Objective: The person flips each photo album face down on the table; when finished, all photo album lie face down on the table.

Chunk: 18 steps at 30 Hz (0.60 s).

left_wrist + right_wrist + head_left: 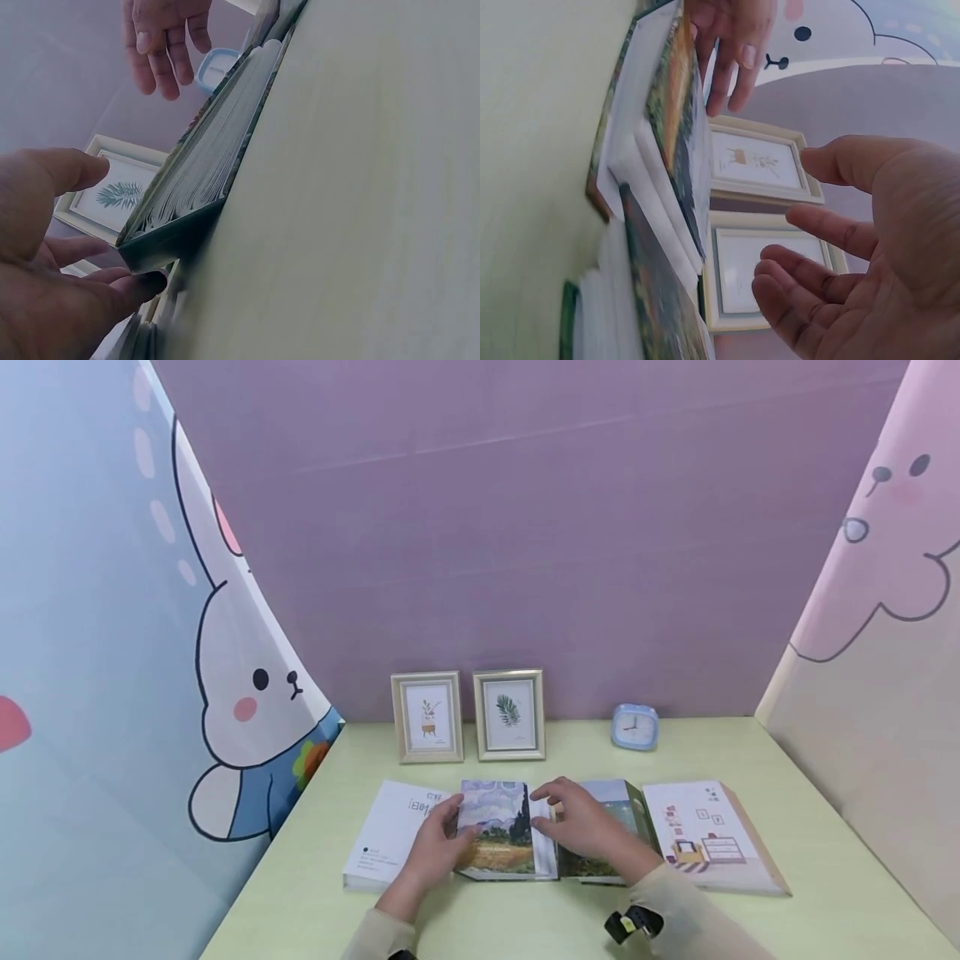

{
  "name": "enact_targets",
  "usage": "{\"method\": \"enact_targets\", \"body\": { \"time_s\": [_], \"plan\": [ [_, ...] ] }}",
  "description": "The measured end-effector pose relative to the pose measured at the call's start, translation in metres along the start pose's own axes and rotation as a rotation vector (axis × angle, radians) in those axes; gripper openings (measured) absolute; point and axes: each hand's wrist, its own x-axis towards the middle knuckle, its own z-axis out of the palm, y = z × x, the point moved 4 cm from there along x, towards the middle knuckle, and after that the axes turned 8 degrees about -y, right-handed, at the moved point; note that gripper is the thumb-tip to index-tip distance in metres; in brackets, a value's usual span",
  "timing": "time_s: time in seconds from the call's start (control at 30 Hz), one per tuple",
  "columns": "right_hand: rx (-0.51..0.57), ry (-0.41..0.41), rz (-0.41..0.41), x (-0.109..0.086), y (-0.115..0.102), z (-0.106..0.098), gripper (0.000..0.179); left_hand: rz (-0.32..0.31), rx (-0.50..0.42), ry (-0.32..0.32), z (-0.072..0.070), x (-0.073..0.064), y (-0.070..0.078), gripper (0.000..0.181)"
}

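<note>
You had the thick hardcover book with the painted wheat-field-and-cypress cover (501, 827) lying on the pale green tabletop (510, 927), cover up, right between your hands. Its dark green spine (172, 240) faced your left hand (433, 845), so that side was probably the sturdy one to brace. Left thumb and fingers were spread around the spine; thumb looked clear of the cover, and whether a fingertip touched the spine's lower edge, you couldn't tell. Your right hand (587, 822) was loosely spread too, pinching nothing, above the book's right side. A white strip showed past the cover's right edge there, likely why that hand waited on the opening side.

The dark green landscape-covered book (617, 802) lay close on the right, partly hidden under your right hand. Beyond it, the white book with furniture drawings (716, 839); far left, the white book with black lettering (382, 843). All sat in one row, presumably for easy reach. The pale frame with a potted-plant print (427, 718), silvery frame with a leaf print (510, 714) and blue rounded-square clock (635, 727) stood behind, seemingly out of your way.
</note>
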Motion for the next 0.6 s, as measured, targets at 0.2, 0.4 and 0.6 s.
{"method": "enact_targets", "body": {
  "time_s": [0.2, 0.4, 0.6],
  "plan": [
    [-0.087, -0.037, -0.007, 0.008, -0.006, 0.012, 0.048, -0.018, -0.022, -0.020, -0.001, 0.002, -0.004, 0.076],
    [-0.185, -0.049, -0.027, 0.013, -0.009, 0.023, 0.056, -0.022, -0.079, -0.034, 0.001, 0.002, -0.003, 0.078],
    [-0.214, -0.088, -0.025, 0.016, -0.005, 0.037, 0.055, -0.042, -0.177, -0.046, 0.005, -0.003, -0.003, 0.077]
  ]
}}
